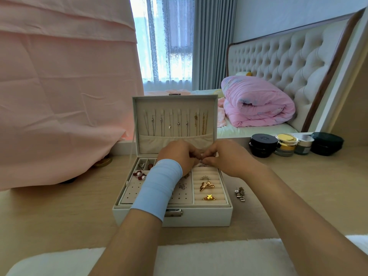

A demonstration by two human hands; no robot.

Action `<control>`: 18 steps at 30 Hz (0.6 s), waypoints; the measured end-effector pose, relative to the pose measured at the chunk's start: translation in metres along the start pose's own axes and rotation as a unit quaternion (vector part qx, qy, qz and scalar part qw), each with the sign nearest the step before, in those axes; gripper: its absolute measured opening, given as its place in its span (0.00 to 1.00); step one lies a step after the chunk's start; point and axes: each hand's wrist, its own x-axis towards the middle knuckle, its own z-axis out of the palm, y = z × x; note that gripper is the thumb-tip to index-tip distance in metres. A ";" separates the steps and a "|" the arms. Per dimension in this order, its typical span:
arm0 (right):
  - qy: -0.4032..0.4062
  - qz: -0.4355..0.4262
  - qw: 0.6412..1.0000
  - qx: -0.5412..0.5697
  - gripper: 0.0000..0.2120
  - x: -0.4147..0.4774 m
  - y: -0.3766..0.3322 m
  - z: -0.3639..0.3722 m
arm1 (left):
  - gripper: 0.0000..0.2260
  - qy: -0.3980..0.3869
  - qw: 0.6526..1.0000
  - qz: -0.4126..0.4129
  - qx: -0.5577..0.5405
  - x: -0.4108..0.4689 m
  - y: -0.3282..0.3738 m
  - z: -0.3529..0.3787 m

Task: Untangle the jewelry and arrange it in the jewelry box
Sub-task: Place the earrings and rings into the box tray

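A white jewelry box [199, 217] stands open on the wooden table, its lid upright with several silver and gold necklaces [177, 124] hanging inside. My left hand [179, 154] and my right hand [225, 156] meet over the back of the tray, fingertips pinched together on a small silver jewelry piece [201, 161]. The ring rolls hold a silver ring [205, 177], a gold butterfly ring [207, 185] and a small gold ring [209, 197]. Red-and-pearl earrings [139, 174] lie at the tray's left. A light blue band wraps my left wrist.
A silver jewelry piece [240, 193] lies on the table right of the box. Several cosmetic jars [262, 145] stand at the back right. Pink cloth [59, 96] hangs at the left. A bed with a pink duvet [256, 104] is behind. White fluffy fabric [179, 257] lines the near edge.
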 end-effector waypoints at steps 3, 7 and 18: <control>0.014 0.005 0.999 -0.035 0.04 0.001 -0.002 0.002 | 0.08 -0.001 1.000 -0.001 -0.011 0.000 0.001 0.001; -0.009 -0.009 0.999 -0.047 0.08 0.002 -0.001 0.004 | 0.08 -0.003 0.999 0.014 -0.046 -0.002 0.002 0.000; 0.010 -0.030 0.996 -0.080 0.09 0.002 -0.005 0.006 | 0.13 0.031 0.996 0.017 -0.081 0.002 -0.003 0.000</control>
